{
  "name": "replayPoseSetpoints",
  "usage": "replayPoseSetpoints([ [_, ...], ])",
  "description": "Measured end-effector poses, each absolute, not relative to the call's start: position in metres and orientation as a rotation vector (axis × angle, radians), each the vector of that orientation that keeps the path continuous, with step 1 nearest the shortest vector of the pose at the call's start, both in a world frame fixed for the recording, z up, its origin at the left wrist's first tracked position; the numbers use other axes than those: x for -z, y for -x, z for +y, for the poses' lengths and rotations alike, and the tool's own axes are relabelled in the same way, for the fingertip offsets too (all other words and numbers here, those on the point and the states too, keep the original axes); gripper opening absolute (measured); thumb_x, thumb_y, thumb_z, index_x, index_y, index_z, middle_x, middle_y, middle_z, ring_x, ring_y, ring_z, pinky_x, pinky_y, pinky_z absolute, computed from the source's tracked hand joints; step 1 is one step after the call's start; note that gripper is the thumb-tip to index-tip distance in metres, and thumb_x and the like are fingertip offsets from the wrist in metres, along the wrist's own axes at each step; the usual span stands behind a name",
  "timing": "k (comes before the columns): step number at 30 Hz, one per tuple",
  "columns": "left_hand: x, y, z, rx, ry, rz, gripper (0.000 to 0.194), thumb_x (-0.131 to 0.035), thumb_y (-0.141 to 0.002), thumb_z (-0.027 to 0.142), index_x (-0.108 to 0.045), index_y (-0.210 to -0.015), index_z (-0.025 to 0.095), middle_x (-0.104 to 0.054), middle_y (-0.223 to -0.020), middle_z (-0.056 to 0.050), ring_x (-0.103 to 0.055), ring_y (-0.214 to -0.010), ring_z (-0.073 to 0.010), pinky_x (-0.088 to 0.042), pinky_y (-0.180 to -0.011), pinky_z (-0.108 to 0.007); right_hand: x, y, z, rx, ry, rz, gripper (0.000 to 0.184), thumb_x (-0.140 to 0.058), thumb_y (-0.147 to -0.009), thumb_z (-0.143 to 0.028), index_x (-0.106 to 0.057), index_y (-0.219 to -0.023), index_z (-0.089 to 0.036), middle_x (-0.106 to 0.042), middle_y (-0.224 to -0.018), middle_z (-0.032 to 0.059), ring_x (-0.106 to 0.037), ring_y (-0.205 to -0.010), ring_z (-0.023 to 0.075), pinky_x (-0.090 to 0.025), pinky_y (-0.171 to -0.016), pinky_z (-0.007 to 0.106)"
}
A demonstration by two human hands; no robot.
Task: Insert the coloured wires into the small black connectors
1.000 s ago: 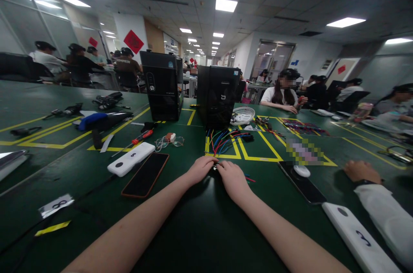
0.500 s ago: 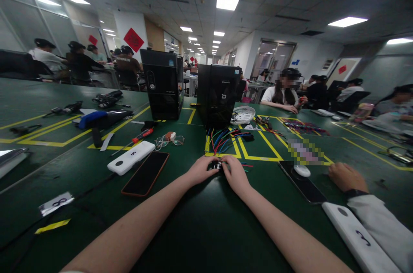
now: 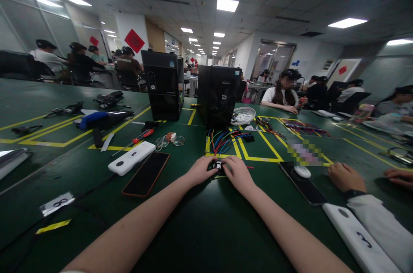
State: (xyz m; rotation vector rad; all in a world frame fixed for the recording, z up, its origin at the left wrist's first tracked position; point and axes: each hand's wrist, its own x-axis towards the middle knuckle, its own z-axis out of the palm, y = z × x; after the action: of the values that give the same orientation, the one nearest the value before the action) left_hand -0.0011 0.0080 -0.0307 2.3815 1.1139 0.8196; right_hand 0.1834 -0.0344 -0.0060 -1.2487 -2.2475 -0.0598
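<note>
A small black part with a white patch (image 3: 218, 164) lies between my two hands on the green table. My left hand (image 3: 200, 170) curls round its left side, thumb and fingers pressed to it. From the right, my right hand (image 3: 238, 174) pinches the same part with thumb and fingertips. Directly beyond it, a bundle of red, blue, green and black wires (image 3: 223, 140) fans out. A red wire end pokes out past my right fingers, and a greenish strand shows just below the part. The part is too small to name.
Two black computer cases (image 3: 219, 96) stand behind the wires, with a white basket (image 3: 244, 115) beside them. To my left lie a phone (image 3: 146, 175), a white power bank (image 3: 132, 158), a screwdriver (image 3: 143, 135) and glasses (image 3: 161, 142). Another person's hand (image 3: 346, 178) rests at right.
My right fingers have shifted slightly, and more of the part's white patch shows. The greenish strand now appears below it. Another person's hand has come in at the right edge.
</note>
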Motion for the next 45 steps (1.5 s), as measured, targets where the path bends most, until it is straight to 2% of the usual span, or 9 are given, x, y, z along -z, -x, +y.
replayPoseSetpoints([
  [5, 0.029, 0.001, 0.008, -0.794, -2.375, 1.092, 0.035, -0.062, -0.078, 0.029, -0.056, -0.112, 0.019, -0.062, -0.112, -0.007, -0.056, -0.103, -0.0246, -0.042, -0.091, -0.036, 0.014, -0.196, -0.022, 0.084, 1.401, -2.245, 0.014, -0.049, -0.083, -0.014, -0.061, -0.091, -0.018, -0.058, -0.09, 0.0062, -0.052, -0.088, 0.0178, -0.041, -0.079, 0.031],
  [12, 0.028, 0.001, 0.01, -0.76, -2.347, 1.092, 0.038, -0.065, -0.076, 0.028, -0.057, -0.112, 0.018, -0.062, -0.112, -0.007, -0.055, -0.104, -0.0249, -0.042, -0.092, -0.037, 0.016, -0.191, -0.024, 0.046, 1.356, -2.125, 0.014, -0.044, -0.086, -0.017, -0.057, -0.082, -0.019, -0.056, -0.084, 0.0054, -0.052, -0.084, 0.0183, -0.042, -0.076, 0.031],
  [17, 0.028, 0.002, 0.009, -0.766, -2.359, 1.087, 0.037, -0.066, -0.075, 0.028, -0.057, -0.11, 0.02, -0.062, -0.111, -0.006, -0.055, -0.104, -0.0252, -0.042, -0.091, -0.037, 0.005, -0.192, -0.029, 0.035, 1.357, -1.987, 0.014, -0.04, -0.088, -0.019, -0.054, -0.085, -0.019, -0.055, -0.082, 0.0052, -0.052, -0.079, 0.0178, -0.042, -0.071, 0.03],
  [23, 0.033, 0.001, 0.009, -0.828, -2.372, 1.107, 0.035, -0.064, -0.076, 0.029, -0.057, -0.109, 0.019, -0.062, -0.109, -0.007, -0.056, -0.101, -0.024, -0.042, -0.09, -0.036, -0.003, -0.178, -0.044, -0.019, 1.074, -2.428, 0.008, -0.052, -0.083, -0.023, -0.058, -0.087, -0.019, -0.058, -0.089, 0.0057, -0.052, -0.086, 0.018, -0.042, -0.078, 0.033],
  [27, 0.032, 0.0, 0.008, -0.839, -2.4, 1.087, 0.031, -0.065, -0.076, 0.03, -0.058, -0.104, 0.018, -0.063, -0.104, -0.007, -0.056, -0.097, -0.0235, -0.043, -0.088, -0.036, 0.0, -0.174, -0.044, -0.011, 1.153, -2.26, 0.018, -0.05, -0.084, -0.024, -0.057, -0.1, -0.02, -0.058, -0.098, 0.0073, -0.052, -0.094, 0.0193, -0.041, -0.084, 0.036],
  [30, 0.025, 0.0, 0.002, -0.89, -2.455, 1.006, 0.035, -0.068, -0.074, 0.031, -0.057, -0.106, 0.02, -0.061, -0.108, -0.007, -0.054, -0.103, -0.0238, -0.039, -0.094, -0.037, 0.003, -0.178, -0.04, -0.008, 1.233, -2.117, 0.02, -0.046, -0.084, -0.019, -0.058, -0.101, -0.02, -0.057, -0.098, 0.0078, -0.051, -0.095, 0.0199, -0.041, -0.085, 0.037],
  [35, 0.016, -0.003, -0.005, -0.862, -2.559, 0.93, 0.038, -0.068, -0.073, 0.031, -0.055, -0.108, 0.023, -0.06, -0.111, -0.005, -0.051, -0.108, -0.0228, -0.025, -0.106, -0.042, 0.008, -0.18, -0.036, -0.063, 1.263, -2.114, 0.009, -0.048, -0.081, -0.016, -0.056, -0.083, -0.019, -0.057, -0.088, 0.0062, -0.051, -0.089, 0.0201, -0.041, -0.082, 0.036],
  [45, 0.025, 0.002, 0.004, -0.843, -2.44, 1.128, 0.039, -0.068, -0.072, 0.033, -0.056, -0.107, 0.021, -0.062, -0.109, -0.007, -0.053, -0.107, -0.0248, -0.026, -0.105, -0.046, -0.004, -0.185, -0.036, -0.124, 1.252, -1.955, 0.014, -0.038, -0.088, -0.02, -0.052, -0.09, -0.018, -0.057, -0.089, 0.0067, -0.053, -0.086, 0.0177, -0.042, -0.079, 0.031],
])
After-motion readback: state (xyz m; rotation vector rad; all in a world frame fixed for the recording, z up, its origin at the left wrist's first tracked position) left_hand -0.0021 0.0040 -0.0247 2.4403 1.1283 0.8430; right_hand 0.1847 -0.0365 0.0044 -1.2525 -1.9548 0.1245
